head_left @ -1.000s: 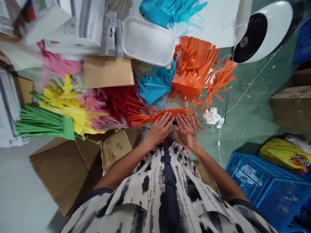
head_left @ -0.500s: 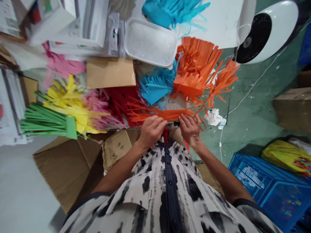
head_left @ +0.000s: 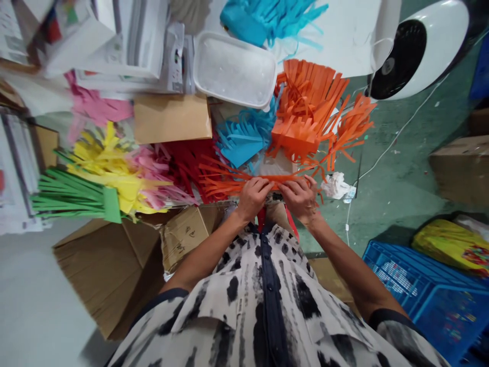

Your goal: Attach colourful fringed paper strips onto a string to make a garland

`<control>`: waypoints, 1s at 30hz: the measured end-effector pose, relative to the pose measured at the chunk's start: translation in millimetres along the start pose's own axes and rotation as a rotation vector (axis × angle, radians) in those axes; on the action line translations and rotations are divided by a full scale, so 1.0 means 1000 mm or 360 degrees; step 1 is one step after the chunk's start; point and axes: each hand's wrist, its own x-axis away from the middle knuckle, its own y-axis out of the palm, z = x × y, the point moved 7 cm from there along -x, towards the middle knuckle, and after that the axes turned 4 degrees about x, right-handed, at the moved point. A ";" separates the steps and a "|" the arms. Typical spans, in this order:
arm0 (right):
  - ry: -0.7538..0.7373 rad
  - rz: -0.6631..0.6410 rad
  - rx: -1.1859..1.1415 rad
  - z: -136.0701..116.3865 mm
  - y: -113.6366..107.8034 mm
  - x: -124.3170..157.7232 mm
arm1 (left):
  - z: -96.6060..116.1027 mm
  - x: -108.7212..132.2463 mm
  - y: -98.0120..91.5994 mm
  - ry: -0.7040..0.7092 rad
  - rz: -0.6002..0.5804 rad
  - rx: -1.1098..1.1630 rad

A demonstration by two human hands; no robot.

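Note:
A strip of orange fringed paper lies along the table's near edge, its cut strands spreading to the left and right. My left hand has its fingers closed on the middle part of it. Close beside, my right hand pinches the same paper, and the two sets of fingertips nearly meet. The part under the fingers is hidden. Beyond my hands lie a pile of orange fringed paper and blue fringed paper. Dark red fringed paper is left of the blue.
Green fringed paper, yellow fringed paper and pink fringed paper lie at the left. A white plastic tub stands behind a brown cardboard box. On the floor at right is a blue crate; an open carton is below left.
My left hand has moved right along the orange fringed paper, closer to my right hand. My right hand has shifted slightly, its fingers now pinching nearer the middle.

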 end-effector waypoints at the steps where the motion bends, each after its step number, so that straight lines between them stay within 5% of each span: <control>1: 0.0026 0.0006 -0.0014 0.002 -0.001 0.000 | -0.001 0.002 -0.002 0.0002 0.0017 0.0015; 13: 0.0408 -0.0294 -0.0086 0.019 0.003 -0.013 | -0.020 -0.007 -0.027 -0.0364 -0.0093 0.0105; 21: 0.0480 -0.0388 0.0138 0.013 0.001 -0.022 | -0.024 -0.016 -0.028 -0.0427 -0.0159 -0.0248; 30: 0.0457 -0.0104 0.0222 0.012 0.002 -0.020 | -0.023 -0.020 -0.025 -0.0278 -0.0017 -0.0371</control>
